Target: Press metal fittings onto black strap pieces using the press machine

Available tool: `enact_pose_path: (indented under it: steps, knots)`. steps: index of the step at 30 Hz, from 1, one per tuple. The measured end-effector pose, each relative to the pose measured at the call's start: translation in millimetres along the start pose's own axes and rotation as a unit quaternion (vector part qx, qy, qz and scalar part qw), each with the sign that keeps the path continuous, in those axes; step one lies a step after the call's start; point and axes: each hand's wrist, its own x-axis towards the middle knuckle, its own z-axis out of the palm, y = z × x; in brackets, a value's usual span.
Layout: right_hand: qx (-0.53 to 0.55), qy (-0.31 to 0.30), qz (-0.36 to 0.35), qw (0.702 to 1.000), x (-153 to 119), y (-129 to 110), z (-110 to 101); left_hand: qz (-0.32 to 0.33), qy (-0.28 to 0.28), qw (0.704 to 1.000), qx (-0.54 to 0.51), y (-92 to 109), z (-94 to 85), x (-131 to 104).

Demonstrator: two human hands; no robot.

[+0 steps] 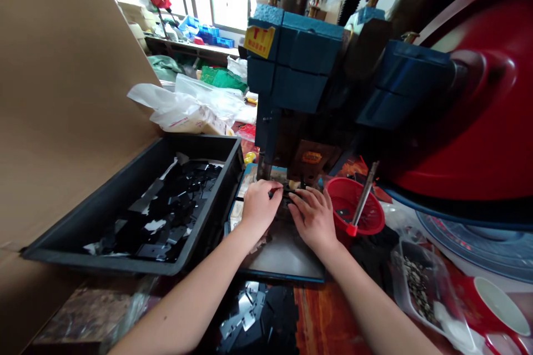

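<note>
Both hands reach under the head of a blue press (295, 61), over its metal base plate (287, 252). My left hand (262, 208) is closed, its thumb and index finger together at a small dark piece (287, 191) below the ram. Just to the right, my right hand (313, 215) has its fingers slightly bent and apart, with the fingertips near the same piece. Whether the right fingertips touch it is hard to tell. Flat black pieces (254, 319) lie in front of the base plate.
A black tray (208, 205) of dark pieces stands left, beside a tall cardboard sheet (70, 94). At the right are a red bowl (375, 213) with a rod, a clear container (400, 272), a red mug (474, 299) and a large red wheel (470, 122).
</note>
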Motion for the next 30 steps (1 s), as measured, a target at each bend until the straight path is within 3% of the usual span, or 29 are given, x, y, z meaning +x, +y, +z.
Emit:
enact_pose_path:
  steps: [18, 30]
  knots:
    - [0.056, -0.008, 0.005, 0.998, -1, 7, 1, 0.009, -0.035, 0.999, -0.007, -4, -4.1, 6]
    - [-0.020, -0.037, -0.044, 0.998, 7, 3, -8, 0.019, -0.032, 0.999, -0.005, -10, 0.4, 8]
